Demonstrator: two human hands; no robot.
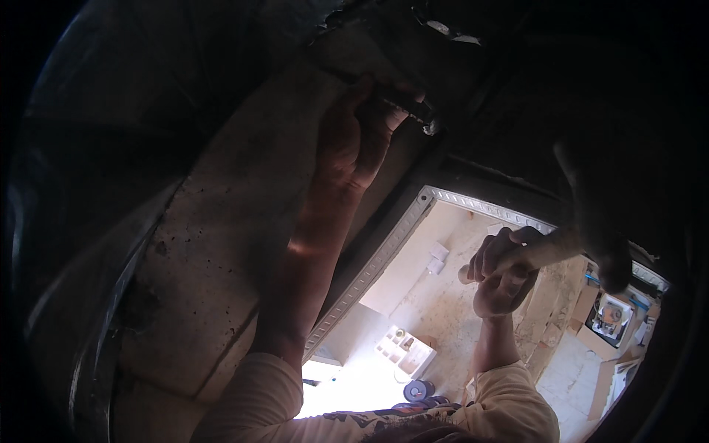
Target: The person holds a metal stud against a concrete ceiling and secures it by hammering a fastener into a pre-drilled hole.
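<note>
My left hand [354,136] is closed round a dark, narrow object [406,107] in the shadowed upper middle, against dark sheeting or surface; what exactly it is I cannot make out. My right hand [502,269], lower right, is wrapped round the pale wooden handle [546,251] of a hammer, whose dark head [602,251] sits to the right in shadow. The hammer is held over a bright rectangular opening with a perforated metal rim [377,255].
A grey, speckled panel [196,251] lies left of my left arm, with crumpled dark sheeting [81,199] beside it. Through the opening, far below, show a compartment tray [402,353], a round dark container [418,391] and cardboard boxes with equipment [613,321] on a floor.
</note>
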